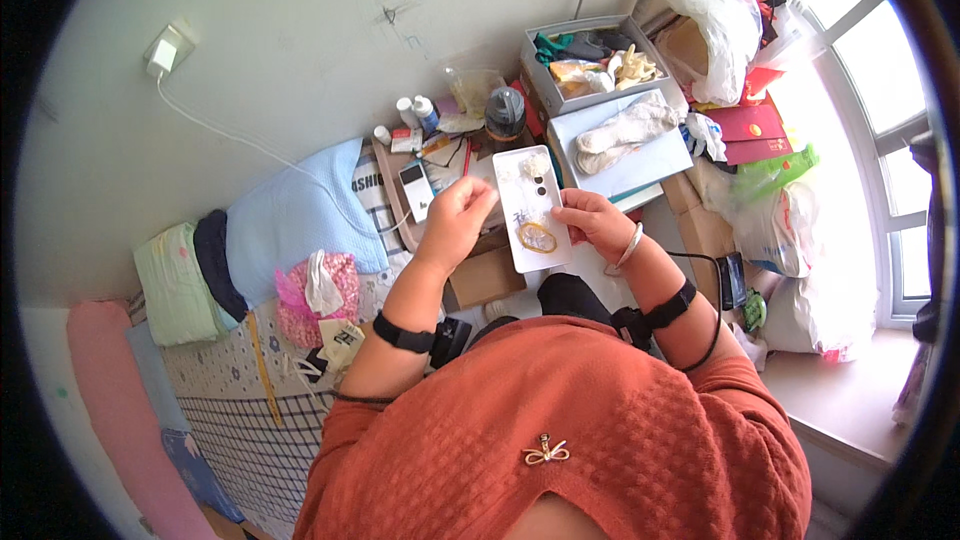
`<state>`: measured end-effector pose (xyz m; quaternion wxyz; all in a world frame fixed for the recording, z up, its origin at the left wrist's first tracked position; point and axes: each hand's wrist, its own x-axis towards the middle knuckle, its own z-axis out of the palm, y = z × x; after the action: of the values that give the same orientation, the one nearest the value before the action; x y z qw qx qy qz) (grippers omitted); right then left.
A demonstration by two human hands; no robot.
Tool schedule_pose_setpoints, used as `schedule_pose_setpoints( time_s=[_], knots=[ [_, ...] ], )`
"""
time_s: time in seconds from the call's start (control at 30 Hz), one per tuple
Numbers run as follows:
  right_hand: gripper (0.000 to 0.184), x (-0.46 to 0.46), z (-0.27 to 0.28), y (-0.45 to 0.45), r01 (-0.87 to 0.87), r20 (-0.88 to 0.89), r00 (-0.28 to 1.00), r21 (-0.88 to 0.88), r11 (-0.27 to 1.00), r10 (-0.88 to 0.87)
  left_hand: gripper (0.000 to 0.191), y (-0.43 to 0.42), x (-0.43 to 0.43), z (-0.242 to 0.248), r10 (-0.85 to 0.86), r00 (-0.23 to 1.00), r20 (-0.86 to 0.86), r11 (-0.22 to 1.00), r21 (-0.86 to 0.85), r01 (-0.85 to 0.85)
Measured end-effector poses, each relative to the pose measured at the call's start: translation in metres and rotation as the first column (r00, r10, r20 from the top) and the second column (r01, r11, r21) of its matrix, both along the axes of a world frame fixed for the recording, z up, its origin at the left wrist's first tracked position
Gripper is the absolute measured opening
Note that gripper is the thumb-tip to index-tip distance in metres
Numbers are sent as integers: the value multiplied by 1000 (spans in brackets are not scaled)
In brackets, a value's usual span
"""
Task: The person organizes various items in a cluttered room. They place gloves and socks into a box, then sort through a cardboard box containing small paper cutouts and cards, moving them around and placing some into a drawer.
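Note:
My right hand (600, 221) grips the right edge of a shallow white tray (516, 201), thumb over the rim. The tray is tilted up towards me. Inside it lie a white crumpled piece (535, 164), two small dark discs (541, 191) and a yellow ring-shaped band (525, 229) near the lower end. Dark written marks show on the tray's floor above the band. My left hand (456, 219) is just left of the tray, thumb and fingertips pinched together. Whether anything small sits between them is too unclear to tell.
Behind the tray, a low table holds white bottles (407, 112), a white device with a dark screen (415, 187) and a dark-lidded jar (505, 112). A grey box of gloves (592, 94) and white gloves on a light-blue box (626, 131) stand right. A bed with a blue pillow (292, 202) lies left.

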<state>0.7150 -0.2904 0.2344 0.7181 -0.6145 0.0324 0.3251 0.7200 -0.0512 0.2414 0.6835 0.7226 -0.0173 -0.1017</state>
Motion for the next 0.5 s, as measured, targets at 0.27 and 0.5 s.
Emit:
schedule_pose_setpoints(
  time_s=[0.27,0.5],
  knots=[
    [11,95,-39,-39,298,-88,953,94,950,-291,18,1,21,6,46,915,-401,977,-172,-124],
    [13,171,-88,-100,650,-90,756,-15,760,-648,18,-26,64,-9,92,895,-437,967,-175,-185]
  ],
)
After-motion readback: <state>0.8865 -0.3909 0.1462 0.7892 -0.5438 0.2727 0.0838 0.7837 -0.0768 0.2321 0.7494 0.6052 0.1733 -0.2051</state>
